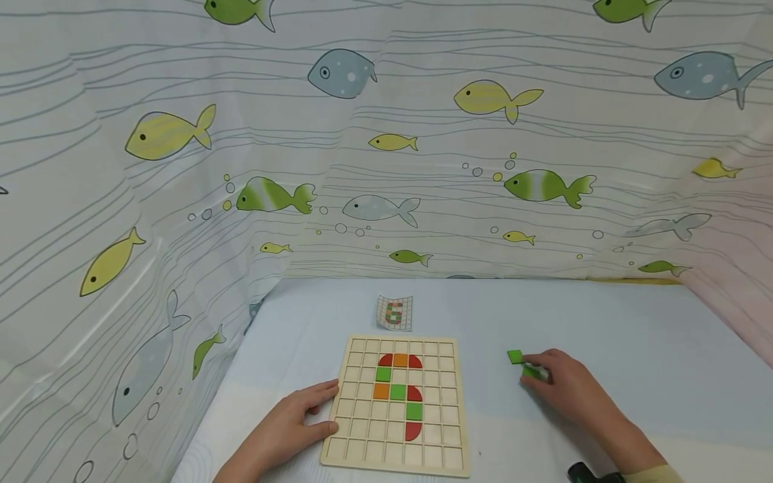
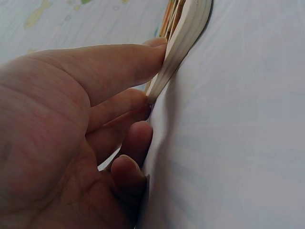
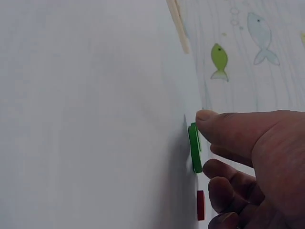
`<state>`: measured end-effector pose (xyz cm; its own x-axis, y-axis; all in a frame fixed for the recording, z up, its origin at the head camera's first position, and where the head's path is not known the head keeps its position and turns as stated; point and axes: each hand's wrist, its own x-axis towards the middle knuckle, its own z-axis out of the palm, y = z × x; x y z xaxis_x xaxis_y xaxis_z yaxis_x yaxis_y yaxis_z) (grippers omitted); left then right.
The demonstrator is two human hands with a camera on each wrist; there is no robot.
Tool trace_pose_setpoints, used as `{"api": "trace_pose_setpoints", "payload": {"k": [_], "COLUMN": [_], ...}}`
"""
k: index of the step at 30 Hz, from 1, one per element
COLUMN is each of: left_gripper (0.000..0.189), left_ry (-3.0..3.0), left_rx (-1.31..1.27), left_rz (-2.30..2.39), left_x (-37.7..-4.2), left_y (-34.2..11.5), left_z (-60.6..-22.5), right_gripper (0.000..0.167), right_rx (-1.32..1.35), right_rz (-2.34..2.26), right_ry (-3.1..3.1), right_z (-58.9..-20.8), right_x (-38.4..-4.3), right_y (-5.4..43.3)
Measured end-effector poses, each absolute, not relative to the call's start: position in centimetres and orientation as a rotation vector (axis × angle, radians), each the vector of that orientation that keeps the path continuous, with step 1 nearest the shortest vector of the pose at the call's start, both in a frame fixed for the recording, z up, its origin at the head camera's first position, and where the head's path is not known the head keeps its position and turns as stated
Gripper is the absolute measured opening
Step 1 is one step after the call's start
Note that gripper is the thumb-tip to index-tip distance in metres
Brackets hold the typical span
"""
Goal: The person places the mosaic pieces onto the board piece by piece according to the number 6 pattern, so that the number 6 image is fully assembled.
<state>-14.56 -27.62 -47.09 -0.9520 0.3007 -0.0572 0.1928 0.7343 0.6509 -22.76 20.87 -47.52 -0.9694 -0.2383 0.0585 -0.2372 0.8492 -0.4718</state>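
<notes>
A wooden grid board (image 1: 356,443) lies on the table, holding red quarter-round, green square and orange square tiles (image 1: 382,390). My left hand (image 1: 290,426) rests against its left edge; in the left wrist view the thumb (image 2: 152,59) touches the board's side (image 2: 178,52). Over to the right, my right hand (image 1: 568,389) holds a green square tile (image 1: 531,371) between thumb and index finger. Another green tile (image 1: 514,356) lies at the index fingertip. The right wrist view shows a green tile (image 3: 195,148) by the thumb and a red tile (image 3: 200,205) below it.
Behind the board lies a small paper card (image 1: 394,313) printed with a coloured grid pattern. A fish-patterned curtain (image 1: 423,168) closes off the back and sides of the table. A black device (image 1: 582,473) sits by the right wrist.
</notes>
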Motion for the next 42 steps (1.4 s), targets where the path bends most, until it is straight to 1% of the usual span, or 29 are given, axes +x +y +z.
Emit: {"api": "trace_pose_setpoints", "payload": {"k": [4, 15, 32, 42], "left_gripper": [0.065, 0.066, 0.066, 0.066], "left_ry": [2.779, 2.763, 2.779, 2.776], "left_rx": [0.409, 0.41, 0.387, 0.393], "left_rz": [1.024, 1.049, 1.01, 1.036], "left_x": [-14.5, -14.6, -14.6, -14.7], "left_y": [-27.7, -27.6, -27.7, -27.6], "left_z": [-47.2, -47.1, -47.3, -47.4], "right_gripper": [0.042, 0.03, 0.028, 0.025], "right_rx": [-0.37, -0.382, -0.356, -0.425], "right_rz": [-0.739, -0.676, -0.74, -0.749], "right_ry": [3.002, 3.006, 3.01, 3.01], "right_z": [-47.5, -47.3, -46.8, -46.4], "right_x": [-22.7, -22.6, -22.2, -22.0], "right_y": [21.3, 21.4, 20.7, 19.8]}}
